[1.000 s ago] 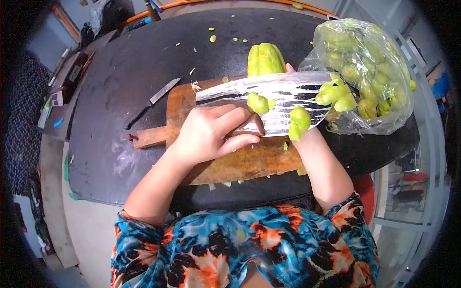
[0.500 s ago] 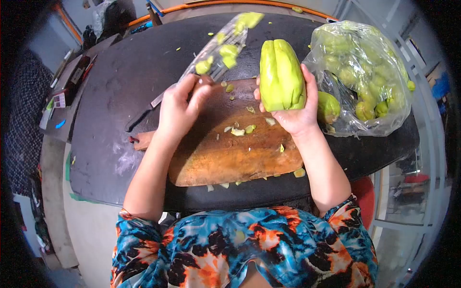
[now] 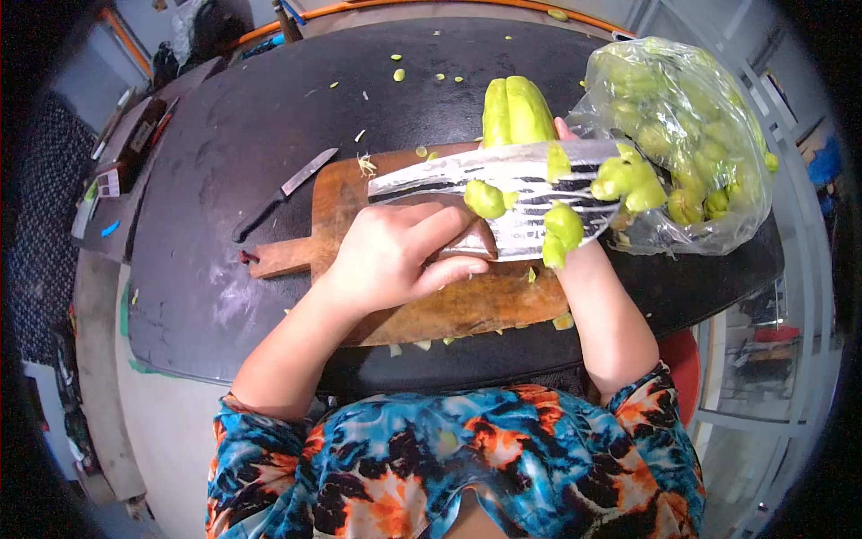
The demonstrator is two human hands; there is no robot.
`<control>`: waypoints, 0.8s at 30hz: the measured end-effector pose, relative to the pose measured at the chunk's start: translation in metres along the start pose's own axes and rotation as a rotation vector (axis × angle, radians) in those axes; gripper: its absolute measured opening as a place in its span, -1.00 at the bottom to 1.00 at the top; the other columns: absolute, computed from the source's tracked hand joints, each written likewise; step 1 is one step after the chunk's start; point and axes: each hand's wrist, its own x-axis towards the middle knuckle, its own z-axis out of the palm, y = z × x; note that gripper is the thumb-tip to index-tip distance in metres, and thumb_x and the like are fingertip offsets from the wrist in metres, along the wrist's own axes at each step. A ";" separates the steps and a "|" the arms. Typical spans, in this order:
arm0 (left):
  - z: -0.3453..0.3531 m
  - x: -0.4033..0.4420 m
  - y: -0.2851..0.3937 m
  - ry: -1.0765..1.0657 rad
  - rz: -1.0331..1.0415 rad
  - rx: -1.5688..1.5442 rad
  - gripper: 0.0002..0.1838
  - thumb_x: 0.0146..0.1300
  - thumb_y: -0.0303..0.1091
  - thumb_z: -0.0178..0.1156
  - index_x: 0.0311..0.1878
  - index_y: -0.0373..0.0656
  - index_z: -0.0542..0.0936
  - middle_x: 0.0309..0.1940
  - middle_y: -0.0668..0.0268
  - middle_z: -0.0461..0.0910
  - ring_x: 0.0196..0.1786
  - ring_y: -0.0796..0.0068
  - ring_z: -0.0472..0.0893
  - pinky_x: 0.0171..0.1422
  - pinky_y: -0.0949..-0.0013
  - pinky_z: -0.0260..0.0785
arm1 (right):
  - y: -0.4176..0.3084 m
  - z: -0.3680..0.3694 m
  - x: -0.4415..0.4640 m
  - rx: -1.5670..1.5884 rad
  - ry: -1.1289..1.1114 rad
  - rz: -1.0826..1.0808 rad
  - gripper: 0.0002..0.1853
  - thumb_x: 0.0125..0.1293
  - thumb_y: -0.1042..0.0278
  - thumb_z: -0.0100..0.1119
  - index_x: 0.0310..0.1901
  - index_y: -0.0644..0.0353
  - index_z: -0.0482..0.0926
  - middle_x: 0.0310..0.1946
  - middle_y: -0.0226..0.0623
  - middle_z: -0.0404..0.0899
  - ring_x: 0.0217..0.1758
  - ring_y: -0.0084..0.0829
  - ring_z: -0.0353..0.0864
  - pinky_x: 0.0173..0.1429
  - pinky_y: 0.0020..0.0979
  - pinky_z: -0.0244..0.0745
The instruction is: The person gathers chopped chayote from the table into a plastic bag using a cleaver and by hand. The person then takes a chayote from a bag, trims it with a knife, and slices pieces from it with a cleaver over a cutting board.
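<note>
My left hand [image 3: 400,251] is closed round the brown handle of a wide knife [image 3: 440,175]. Its blade lies broadside across the view, with several green peel pieces [image 3: 561,226] stuck to it. Behind the blade, my right hand [image 3: 564,130] is mostly hidden; one fingertip shows beside a peeled green vegetable [image 3: 518,112], which it holds upright. Only the upper part of the vegetable is visible. Beneath both hands is a wooden cutting board [image 3: 467,301] with scraps around its lower edge.
A smaller knife [image 3: 285,193] lies left of the board on the dark table [image 3: 206,180]. On the right stands a clear plastic bag [image 3: 673,117] of green vegetables. Small scraps [image 3: 399,75] dot the far side. Boxes [image 3: 135,135] sit beyond the table's left edge.
Half a second ago the knife was raised to the upper left, away from the vegetable. Now it is back to the right, its blade covering the vegetable's lower part and most of my right hand.
</note>
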 end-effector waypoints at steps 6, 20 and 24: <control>0.003 0.000 0.005 -0.020 0.006 0.055 -0.59 0.04 -0.06 0.35 -0.23 -0.20 0.53 -0.49 0.20 0.54 -0.42 0.15 0.59 -0.33 0.21 0.43 | 0.001 0.006 -0.004 -0.033 0.036 0.025 -0.38 0.29 -0.20 -0.05 0.06 0.26 0.48 -0.07 -0.04 0.57 -0.08 -0.22 0.63 0.06 -0.23 0.55; -0.016 0.000 -0.025 0.215 -0.431 0.096 -0.73 0.22 -0.16 0.23 -0.24 -0.19 0.56 -0.50 0.11 0.55 -0.40 0.18 0.62 -0.31 0.32 0.40 | -0.010 0.003 -0.005 -0.234 -0.115 -0.120 -0.40 0.31 -0.22 -0.19 0.09 0.15 0.46 -0.13 -0.24 0.60 -0.12 -0.21 0.63 -0.20 -0.15 0.59; -0.003 -0.004 -0.005 0.032 -0.190 -0.060 -0.61 0.15 -0.05 0.29 -0.26 -0.23 0.51 -0.47 0.25 0.55 -0.39 0.32 0.59 -0.27 0.36 0.41 | 0.001 0.003 0.001 -0.116 0.101 -0.215 -0.45 0.33 -0.15 -0.14 0.10 0.15 0.43 0.03 -0.22 0.51 0.09 -0.25 0.51 0.16 -0.13 0.43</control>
